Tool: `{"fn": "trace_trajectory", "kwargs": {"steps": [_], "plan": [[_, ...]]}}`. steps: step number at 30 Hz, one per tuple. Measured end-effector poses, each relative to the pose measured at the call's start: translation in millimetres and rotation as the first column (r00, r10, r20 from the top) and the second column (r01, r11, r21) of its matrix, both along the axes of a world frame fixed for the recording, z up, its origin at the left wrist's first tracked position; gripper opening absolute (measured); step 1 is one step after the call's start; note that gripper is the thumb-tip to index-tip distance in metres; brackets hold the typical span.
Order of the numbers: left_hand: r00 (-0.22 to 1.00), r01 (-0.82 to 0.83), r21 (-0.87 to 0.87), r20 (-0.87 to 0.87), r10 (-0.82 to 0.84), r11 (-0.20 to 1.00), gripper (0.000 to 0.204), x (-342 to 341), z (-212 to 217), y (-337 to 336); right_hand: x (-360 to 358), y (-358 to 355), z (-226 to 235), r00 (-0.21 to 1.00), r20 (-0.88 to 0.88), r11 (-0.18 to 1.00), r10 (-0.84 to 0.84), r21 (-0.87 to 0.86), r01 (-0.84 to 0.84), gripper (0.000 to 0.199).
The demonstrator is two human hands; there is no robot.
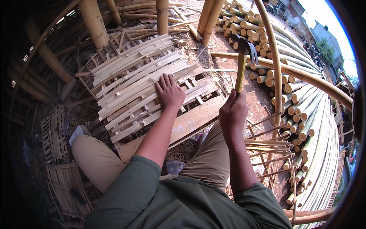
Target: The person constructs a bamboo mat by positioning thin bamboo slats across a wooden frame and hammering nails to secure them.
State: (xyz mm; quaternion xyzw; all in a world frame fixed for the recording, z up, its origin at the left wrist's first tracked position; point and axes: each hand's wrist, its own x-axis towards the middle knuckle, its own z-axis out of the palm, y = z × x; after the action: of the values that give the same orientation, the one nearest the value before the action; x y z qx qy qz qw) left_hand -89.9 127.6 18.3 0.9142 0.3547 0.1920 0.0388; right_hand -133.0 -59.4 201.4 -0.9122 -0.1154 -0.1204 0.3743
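Note:
My right hand (233, 110) is closed round the lower handle of a claw hammer (241, 68). The hammer is upright, its dark head at the top and its handle yellow and black. My left hand (169, 89) lies flat with fingers spread on a slatted panel (133, 86) of pale split-bamboo strips. The strips run side by side over crosspieces, with gaps between some of them. A wide wooden plank (183, 129) lies along the panel's near edge, in front of my knees. Any nails are too small to make out.
Stacked bamboo poles (309, 114) fill the right side, cut ends toward me. A curved bamboo post (277, 76) and a slanting pole (320, 82) stand close to the hammer. Thick bamboo posts (93, 24) rise behind the panel. Slatted pieces (68, 187) lie at my left.

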Motion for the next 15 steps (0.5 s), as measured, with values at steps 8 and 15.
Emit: {"fn": "trace_trajectory", "kwargs": {"steps": [8,15], "plan": [[1.000,0.024,-0.008,0.003,-0.024,1.000,0.059,1,-1,-4,10,-24,-108,0.950,-0.300,0.943,0.084,-0.283,-0.173,0.032],[0.998,0.037,0.023,0.043,-0.038,0.999,0.058,3,-1,-3,5,-16,-103,0.938,-0.313,0.911,0.151,-0.323,-0.255,0.032]]}}
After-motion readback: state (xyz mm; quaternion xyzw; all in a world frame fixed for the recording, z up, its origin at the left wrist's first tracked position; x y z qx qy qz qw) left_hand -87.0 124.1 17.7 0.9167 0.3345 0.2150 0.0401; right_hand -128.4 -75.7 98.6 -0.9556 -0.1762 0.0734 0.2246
